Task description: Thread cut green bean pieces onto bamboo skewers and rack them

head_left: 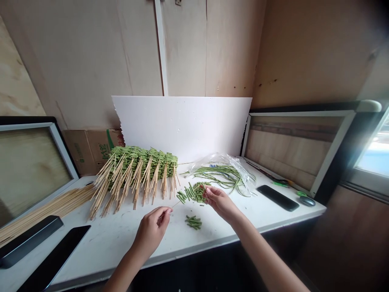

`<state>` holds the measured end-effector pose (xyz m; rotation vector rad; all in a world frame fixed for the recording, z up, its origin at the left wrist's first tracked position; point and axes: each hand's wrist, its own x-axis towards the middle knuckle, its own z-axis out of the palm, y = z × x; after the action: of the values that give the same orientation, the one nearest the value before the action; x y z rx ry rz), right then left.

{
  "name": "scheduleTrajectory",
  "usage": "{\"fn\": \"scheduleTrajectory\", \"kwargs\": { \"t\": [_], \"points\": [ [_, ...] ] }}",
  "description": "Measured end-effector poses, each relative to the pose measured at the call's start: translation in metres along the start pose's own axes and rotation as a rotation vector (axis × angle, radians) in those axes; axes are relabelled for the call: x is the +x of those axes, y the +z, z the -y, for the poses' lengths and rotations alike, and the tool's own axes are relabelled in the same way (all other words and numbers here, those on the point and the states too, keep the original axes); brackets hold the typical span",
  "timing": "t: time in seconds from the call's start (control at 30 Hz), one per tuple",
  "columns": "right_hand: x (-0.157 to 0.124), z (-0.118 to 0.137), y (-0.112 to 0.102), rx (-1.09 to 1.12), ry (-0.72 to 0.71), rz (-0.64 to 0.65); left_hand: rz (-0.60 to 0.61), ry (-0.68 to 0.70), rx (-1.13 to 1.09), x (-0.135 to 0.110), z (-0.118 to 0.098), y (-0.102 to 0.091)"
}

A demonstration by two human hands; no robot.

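My left hand [152,231] pinches the near end of a thin bamboo skewer [175,204] that carries several short green bean pieces [190,193]. My right hand [219,201] is closed on the far end of that row of pieces, above the white table [121,239]. A small heap of cut bean pieces [193,222] lies on the table just below the hands. Behind them, a large stack of finished bean skewers [136,170] fans out with its sticks pointing toward me.
Long uncut beans lie on a clear plastic bag [226,172] at the right. Loose bare skewers [45,209] lie at the left. A black phone [277,197], a black slab [54,259], a white board [182,123] and a cardboard box [91,148] surround the work area.
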<state>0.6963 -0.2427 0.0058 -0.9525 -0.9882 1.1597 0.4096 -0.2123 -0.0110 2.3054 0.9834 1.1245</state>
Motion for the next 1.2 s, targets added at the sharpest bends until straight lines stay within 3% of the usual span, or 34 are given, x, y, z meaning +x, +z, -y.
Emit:
{"fn": "scheduleTrajectory", "kwargs": {
  "t": [0.4,1.2],
  "points": [
    [-0.008,0.016,0.014,0.022,-0.040,-0.055,0.014,0.022,0.020,-0.001,-0.007,0.001],
    [-0.009,0.011,0.020,0.038,-0.035,-0.136,-0.011,0.049,-0.008,-0.001,-0.011,0.000]
  ]
}}
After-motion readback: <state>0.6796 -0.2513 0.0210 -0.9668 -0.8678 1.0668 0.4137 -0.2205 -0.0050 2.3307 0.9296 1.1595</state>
